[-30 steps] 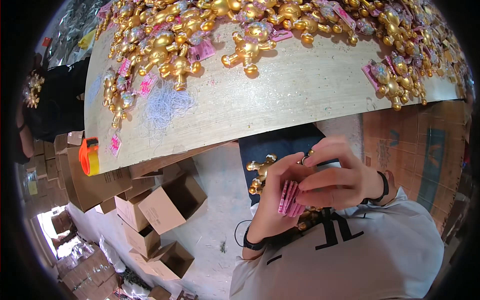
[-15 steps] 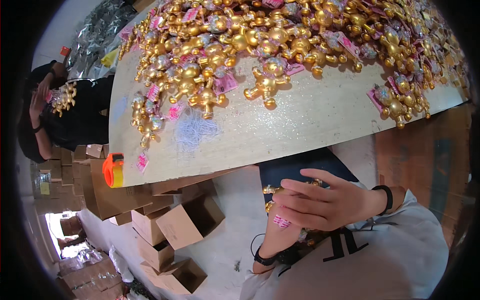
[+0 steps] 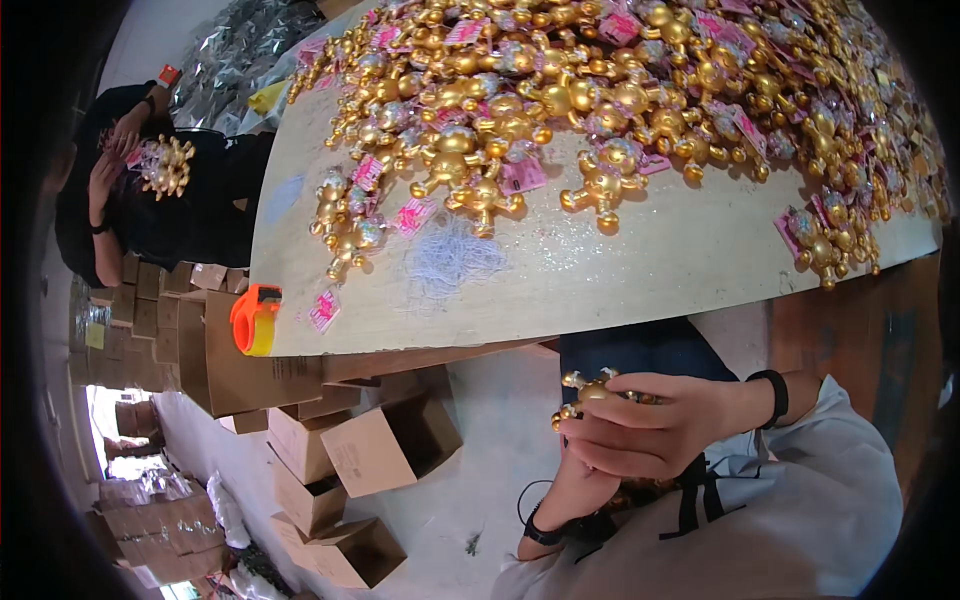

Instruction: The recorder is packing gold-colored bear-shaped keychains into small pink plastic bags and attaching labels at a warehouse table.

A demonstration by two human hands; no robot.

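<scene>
Gold bear-like figurines [image 3: 580,384] with shiny limbs poke out past my fingers, below the table's near edge. Bent around them from above is my right hand [image 3: 655,420], a black band on its wrist. My left hand [image 3: 585,490] lies underneath, close against the same figurines, with a dark watch at the wrist. Its fingers are hidden behind the right hand. More gold shows between my hands and the pale shirt, too covered to make out.
A pale table [image 3: 590,290] bears a big heap of gold figurines [image 3: 560,95] with pink tags, a tangle of white strings [image 3: 455,262] and an orange tape dispenser [image 3: 256,318] at its corner. Open cartons [image 3: 375,455] stand on the floor. At left a co-worker [image 3: 170,215] holds gold figurines.
My right hand's fingers have curled in more around the figurines. A pink tag by my left wrist has gone from sight. The whole view has shifted, with the table appearing farther right.
</scene>
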